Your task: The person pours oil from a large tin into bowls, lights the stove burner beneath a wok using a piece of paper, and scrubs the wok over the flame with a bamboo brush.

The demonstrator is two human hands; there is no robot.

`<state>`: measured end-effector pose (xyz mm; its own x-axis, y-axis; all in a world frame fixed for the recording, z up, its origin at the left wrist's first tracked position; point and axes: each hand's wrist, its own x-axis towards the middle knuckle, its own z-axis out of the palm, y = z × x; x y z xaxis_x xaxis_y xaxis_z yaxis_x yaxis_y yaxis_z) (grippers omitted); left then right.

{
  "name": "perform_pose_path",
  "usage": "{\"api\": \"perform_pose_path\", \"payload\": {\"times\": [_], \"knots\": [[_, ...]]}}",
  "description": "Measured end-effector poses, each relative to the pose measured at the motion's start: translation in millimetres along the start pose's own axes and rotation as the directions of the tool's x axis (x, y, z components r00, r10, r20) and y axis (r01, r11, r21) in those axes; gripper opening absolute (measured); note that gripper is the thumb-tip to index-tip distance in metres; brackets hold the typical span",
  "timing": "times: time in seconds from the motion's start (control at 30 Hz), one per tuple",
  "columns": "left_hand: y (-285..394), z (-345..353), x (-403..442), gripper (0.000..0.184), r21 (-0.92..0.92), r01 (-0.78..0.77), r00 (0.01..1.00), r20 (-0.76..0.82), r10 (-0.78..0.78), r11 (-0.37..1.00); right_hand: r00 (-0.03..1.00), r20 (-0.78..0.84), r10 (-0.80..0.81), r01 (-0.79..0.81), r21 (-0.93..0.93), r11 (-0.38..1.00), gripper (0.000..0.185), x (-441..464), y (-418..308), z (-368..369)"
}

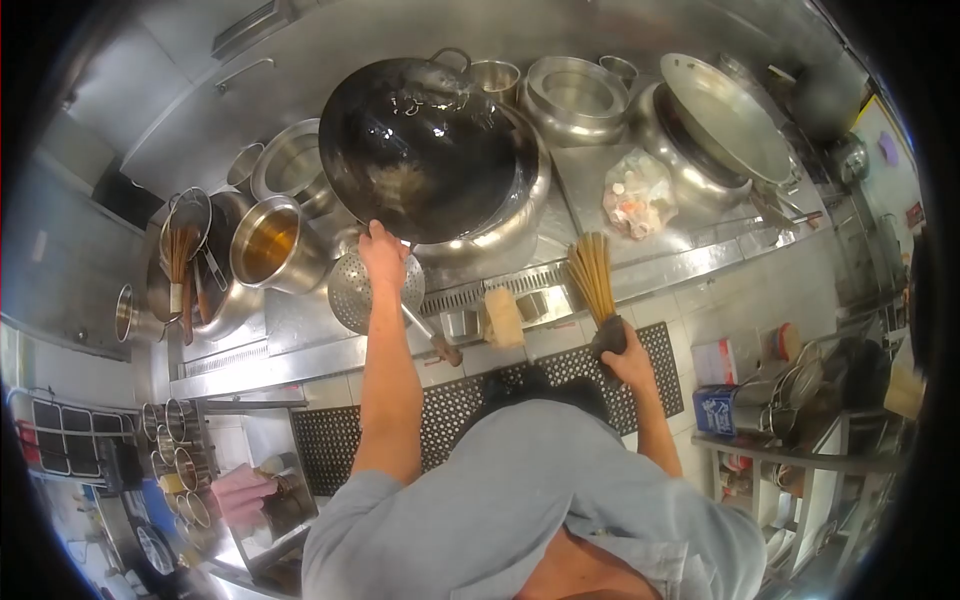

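Note:
My left hand (384,252) is closed on the near rim of a large black wok (420,165), where its handle seems to be; the fingers hide the exact grip. The wok is tilted on the steel burner ring, and a little liquid glints along its far side. Under my left wrist lies a perforated skimmer (350,293) with a wooden-ended handle. In my right hand (630,360) is a bamboo wok brush (592,275), wrapped dark at its grip, bristles pointing up toward the stove and apart from the wok.
A pot of amber liquid (268,247) stands left of the wok, beside a second bamboo brush (178,258) and strainer. Rightward are a bag of pale food pieces (640,197) and a tilted pale wok (725,115). A folded cloth (503,318) hangs at the stove's front edge.

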<state>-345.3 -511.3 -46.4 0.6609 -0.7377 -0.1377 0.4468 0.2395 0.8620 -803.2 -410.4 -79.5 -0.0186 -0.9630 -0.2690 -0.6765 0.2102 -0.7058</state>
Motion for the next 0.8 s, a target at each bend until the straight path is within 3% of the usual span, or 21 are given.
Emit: {"api": "perform_pose_path", "payload": {"times": [0.23, 0.33, 0.47, 0.53, 0.6, 0.63, 0.7, 0.8], "knots": [[7, 5, -25, 0.025, 0.028, -0.045, 0.998, -0.037, 0.046, 0.999, 0.999, -0.023, -0.031, 0.034, 0.165, 0.986, 0.082, -3, 9, 2], [7, 2, -30, 0.029, 0.104, -0.076, 0.997, -0.005, 0.077, 0.992, 1.000, -0.019, 0.002, 0.003, 0.254, 0.967, 0.078, -2, 12, 0], [9, 9, -39, 0.030, 0.237, -0.097, 0.989, -0.083, 0.120, 0.967, 1.000, -0.023, 0.006, 0.002, 0.332, 0.943, 0.074, -3, 10, -9], [7, 15, -44, 0.028, 0.310, -0.132, 0.973, -0.141, 0.183, 0.942, 0.999, -0.049, -0.007, 0.024, 0.372, 0.928, 0.072, -1, 11, -12], [-5, 7, -42, 0.030, 0.324, -0.177, 0.971, -0.096, 0.218, 0.929, 0.997, -0.050, -0.065, 0.080, 0.422, 0.903, 0.069, 13, 16, -12], [-28, -5, -24, 0.031, 0.475, -0.270, 0.931, -0.093, 0.352, 0.838, 0.993, -0.047, -0.110, 0.119, 0.389, 0.914, 0.066, 21, 14, -16], [-46, -12, -17, 0.033, 0.636, -0.313, 0.884, -0.077, 0.462, 0.705, 0.998, 0.036, -0.055, 0.028, 0.521, 0.853, 0.061, 31, -12, -21], [-35, 3, -38, 0.036, 0.677, -0.302, 0.879, -0.075, 0.471, 0.671, 0.992, 0.100, -0.080, 0.002, 0.611, 0.792, 0.058, 59, -47, -25]]}}
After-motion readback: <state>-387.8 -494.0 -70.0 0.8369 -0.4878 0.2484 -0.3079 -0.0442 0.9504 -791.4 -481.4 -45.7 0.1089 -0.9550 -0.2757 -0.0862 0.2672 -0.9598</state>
